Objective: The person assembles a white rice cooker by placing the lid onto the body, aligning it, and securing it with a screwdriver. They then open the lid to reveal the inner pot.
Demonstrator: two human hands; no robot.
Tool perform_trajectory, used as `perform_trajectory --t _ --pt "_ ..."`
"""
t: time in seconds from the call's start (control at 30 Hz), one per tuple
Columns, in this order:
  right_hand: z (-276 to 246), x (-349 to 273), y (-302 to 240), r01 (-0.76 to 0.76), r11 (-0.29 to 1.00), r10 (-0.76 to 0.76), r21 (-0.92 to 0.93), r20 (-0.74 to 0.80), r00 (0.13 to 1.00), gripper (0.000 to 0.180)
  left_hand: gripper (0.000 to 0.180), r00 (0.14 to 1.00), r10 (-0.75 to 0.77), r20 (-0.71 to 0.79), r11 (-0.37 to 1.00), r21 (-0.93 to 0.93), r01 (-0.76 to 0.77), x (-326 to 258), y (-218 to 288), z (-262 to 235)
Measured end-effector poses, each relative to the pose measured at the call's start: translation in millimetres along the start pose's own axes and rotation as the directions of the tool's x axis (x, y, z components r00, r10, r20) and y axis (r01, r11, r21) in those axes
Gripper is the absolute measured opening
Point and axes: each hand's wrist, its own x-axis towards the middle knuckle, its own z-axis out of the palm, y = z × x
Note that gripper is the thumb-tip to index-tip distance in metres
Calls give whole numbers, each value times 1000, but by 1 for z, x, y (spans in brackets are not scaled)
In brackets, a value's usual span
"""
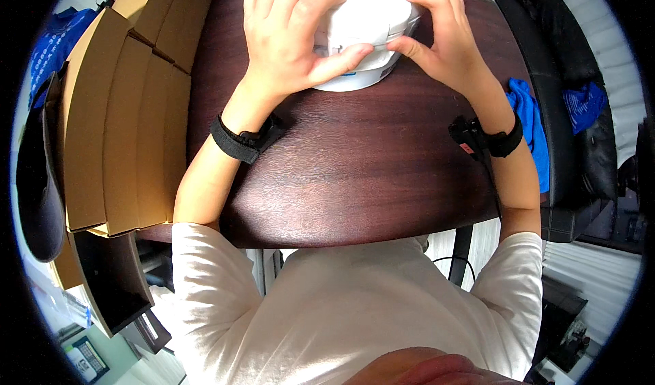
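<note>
A white rounded container with a lid (367, 18) stands at the far edge of the picture, its top cut off and washed out by glare. My left hand (281, 38) grips it from the left, with the fingers over the top and the thumb along the near side by the lid seam. From the right, my right hand (447, 36) holds it too; the thumb presses near the same seam and the fingers curve over the top. Both thumb tips lie close together at the front. The container's base (355, 81) rests on the dark wood table (355, 173).
Tall brown cardboard boxes (126, 126) line the table's left side. On the right lies a blue cloth (529, 122), beside a black sofa (570, 57) with another blue cloth (585, 107). Black straps with small devices (247, 139) circle both wrists; a cable hangs from the right one.
</note>
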Motion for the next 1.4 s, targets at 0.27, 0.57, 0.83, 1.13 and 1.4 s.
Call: perform_trajectory --t 0.27,0.57,0.83,1.13,1.4 --pt "10 -2 -5 -7 1000 9 19 -113 994 72 65 998 14 56 1000 -26 -13 0 -4 -5" --pt "20 -1 -1 -11 997 -2 -78 -167 986 77 75 999 21 46 1000 -2 -21 3 -3 -4" --pt "12 1 0 58 994 -71 -90 -157 985 58 67 995 49 81 999 -16 -48 6 0 -10" --pt "14 -1 2 69 982 -101 -175 -179 979 54 66 994 107 23 994 4 -107 5 -3 -5" --pt "20 0 -6 -2 997 -17 -72 -253 967 63 68 980 -35 198 999 45 27 19 10 -20"
